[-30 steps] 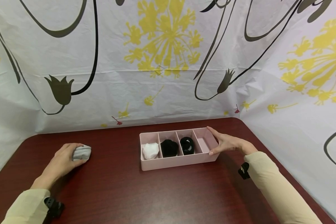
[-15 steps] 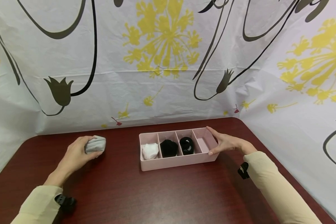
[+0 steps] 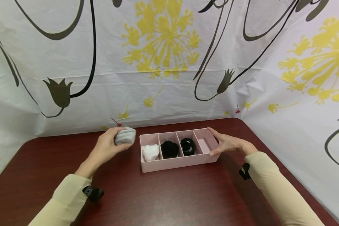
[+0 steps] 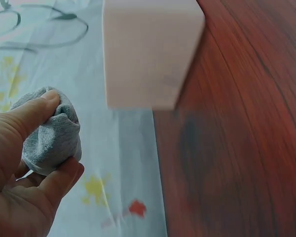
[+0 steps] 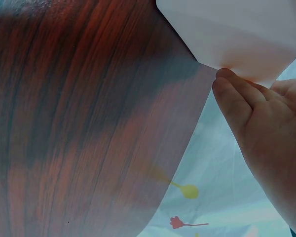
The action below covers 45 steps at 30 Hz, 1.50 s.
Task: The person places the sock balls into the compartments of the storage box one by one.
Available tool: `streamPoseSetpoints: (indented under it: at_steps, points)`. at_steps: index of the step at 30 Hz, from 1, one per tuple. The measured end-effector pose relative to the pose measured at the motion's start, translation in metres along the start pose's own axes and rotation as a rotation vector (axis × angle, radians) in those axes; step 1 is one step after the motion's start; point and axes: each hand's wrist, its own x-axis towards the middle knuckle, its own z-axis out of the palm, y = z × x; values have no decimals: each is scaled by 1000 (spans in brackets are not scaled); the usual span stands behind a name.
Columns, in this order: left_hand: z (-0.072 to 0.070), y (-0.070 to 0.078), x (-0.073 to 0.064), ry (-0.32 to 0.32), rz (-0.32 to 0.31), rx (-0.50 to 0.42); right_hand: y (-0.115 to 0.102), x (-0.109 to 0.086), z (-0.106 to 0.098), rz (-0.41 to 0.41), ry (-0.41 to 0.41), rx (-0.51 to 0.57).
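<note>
My left hand pinches a rolled grey sock between thumb and fingers, above the table and left of the box. Soft knit and a folded edge show on the sock in the left wrist view. A pink divided box lies lengthwise on the table. From the left, its compartments hold a white bundle, a black bundle and a black roll with shiny marks; the rightmost has nothing in it. My right hand grips the box's right end, thumb at the near side and fingers at the far corner.
The dark red wooden table has rounded back corners. A white cloth with yellow and grey flower prints hangs behind it and along both sides.
My left hand has carried the grey sock rightward and up from the table's left part to near the box's left end. My right hand and the box have stayed in place.
</note>
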Motion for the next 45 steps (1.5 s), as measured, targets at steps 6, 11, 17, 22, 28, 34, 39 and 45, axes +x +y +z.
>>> streamPoseSetpoints:
  at_steps: [6, 11, 17, 22, 28, 34, 39, 45]
  points:
    - [28, 28, 17, -11, 47, -93, 0, 1, 0, 0, 0, -11]
    - [47, 52, 29, -61, 49, -183, 0, 2, -1, -1, -3, -4]
    - [68, 75, 42, -94, 45, -213, -1, 1, -1, 9, -1, 8]
    - [87, 95, 53, -86, 87, -243, -1, 1, -3, 20, 1, 29]
    - [109, 117, 61, -98, 130, -261, 0, 1, -3, 26, -4, 6]
    - [128, 134, 64, -128, 121, -255, 0, 0, -1, 33, -8, 8]
    - [141, 144, 66, -164, 130, -239, 0, 0, 0, 29, -13, 17]
    - [153, 151, 69, -176, 157, -194, 1, 0, 1, 14, -15, 38]
